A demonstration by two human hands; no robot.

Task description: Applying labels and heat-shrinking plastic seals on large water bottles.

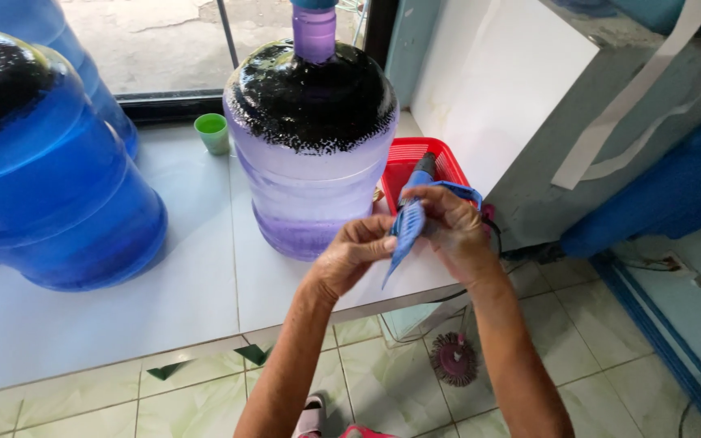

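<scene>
Head view | both hands: left hand (pixel 356 253), right hand (pixel 452 227) gripping blue tool (pixel 406 231) | near purple jug (pixel 311 138)

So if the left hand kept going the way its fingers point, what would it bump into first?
The left hand points right, so it would probably first meet the blue strip it pinches, then the right hand just behind. Depth is hard to judge.
</scene>
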